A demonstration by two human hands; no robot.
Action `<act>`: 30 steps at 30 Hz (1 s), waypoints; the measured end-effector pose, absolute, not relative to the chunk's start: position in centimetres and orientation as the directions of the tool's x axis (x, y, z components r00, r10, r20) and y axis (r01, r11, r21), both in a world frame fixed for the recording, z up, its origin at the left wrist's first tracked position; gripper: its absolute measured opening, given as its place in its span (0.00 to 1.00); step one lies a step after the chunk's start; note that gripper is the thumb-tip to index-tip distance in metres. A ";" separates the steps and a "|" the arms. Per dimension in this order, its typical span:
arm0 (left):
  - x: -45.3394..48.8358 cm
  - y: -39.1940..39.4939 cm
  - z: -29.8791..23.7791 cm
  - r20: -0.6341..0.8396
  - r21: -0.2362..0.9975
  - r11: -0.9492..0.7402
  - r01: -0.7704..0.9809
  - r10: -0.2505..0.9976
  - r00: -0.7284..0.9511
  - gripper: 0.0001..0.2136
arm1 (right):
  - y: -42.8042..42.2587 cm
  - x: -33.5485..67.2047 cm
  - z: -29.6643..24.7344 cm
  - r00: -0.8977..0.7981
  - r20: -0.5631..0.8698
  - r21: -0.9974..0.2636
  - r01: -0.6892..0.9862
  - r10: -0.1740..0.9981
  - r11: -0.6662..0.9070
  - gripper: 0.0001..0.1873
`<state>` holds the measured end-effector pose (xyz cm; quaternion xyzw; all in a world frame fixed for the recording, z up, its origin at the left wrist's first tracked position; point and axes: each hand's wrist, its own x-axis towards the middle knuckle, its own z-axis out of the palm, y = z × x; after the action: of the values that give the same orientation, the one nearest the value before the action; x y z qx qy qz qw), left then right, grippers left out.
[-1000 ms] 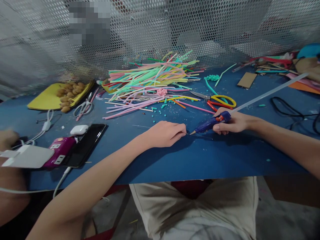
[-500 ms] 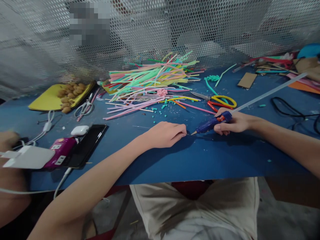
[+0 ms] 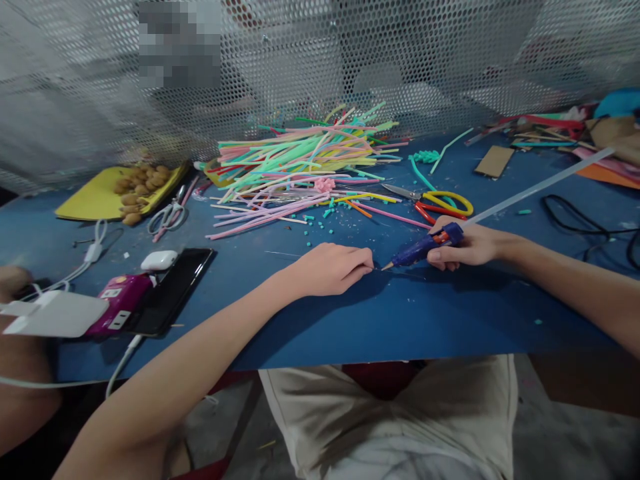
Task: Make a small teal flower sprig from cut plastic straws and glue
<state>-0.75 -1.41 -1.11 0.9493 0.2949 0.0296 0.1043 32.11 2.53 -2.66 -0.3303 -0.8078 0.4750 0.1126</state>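
Observation:
My right hand [image 3: 463,250] is wrapped around a dark blue hot glue gun [image 3: 413,253], from whose back a long translucent glue stick [image 3: 540,187] slants up to the right. The nozzle points left, just short of my left fingertips. My left hand [image 3: 333,268] is closed in a pinch near the tabletop on a thin wire [image 3: 283,253], which shows as a fine line left of the hand. What sits right at the fingertips is too small to make out. Scissors [image 3: 440,203] with yellow and red handles lie beyond the glue gun.
Pipe cleaners [image 3: 305,153] are heaped at the back, with teal snippets [image 3: 327,213] before them. On the left are a phone [image 3: 173,293], a purple power adapter [image 3: 120,303], white-handled scissors [image 3: 170,217] and yellow sheets [image 3: 90,193]. Another person's arm [image 3: 25,373] rests at far left.
Both my hands and the glue gun hold almost the same place. At far left the other person's hand, blurred before, shows more sharply and slightly lower.

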 end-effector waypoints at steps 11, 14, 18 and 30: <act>-0.9 -1.3 -1.4 0.009 0.229 -0.805 0.547 0.564 0.826 0.10 | 2.8 32.2 -3.0 -0.786 -0.135 -0.835 0.418 0.603 0.358 0.28; -0.8 -1.3 -1.4 0.008 0.217 -0.808 0.548 0.563 0.826 0.10 | 2.8 32.2 -3.0 -0.787 -0.143 -0.830 0.426 0.600 0.360 0.29; -0.8 -1.3 -1.4 0.018 0.209 -0.810 0.548 0.563 0.826 0.10 | 2.7 32.0 -2.8 -0.793 -0.128 -0.826 0.418 0.596 0.378 0.30; -0.7 -1.3 -1.6 0.041 0.265 -0.798 0.542 0.571 0.820 0.07 | 2.4 31.2 -2.0 -0.764 -0.175 -0.821 0.461 0.620 0.336 0.30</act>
<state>-0.73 -1.26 -1.65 0.9461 0.2940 0.0596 0.1218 31.24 2.39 -1.97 -0.3326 -0.8130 0.4703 0.0847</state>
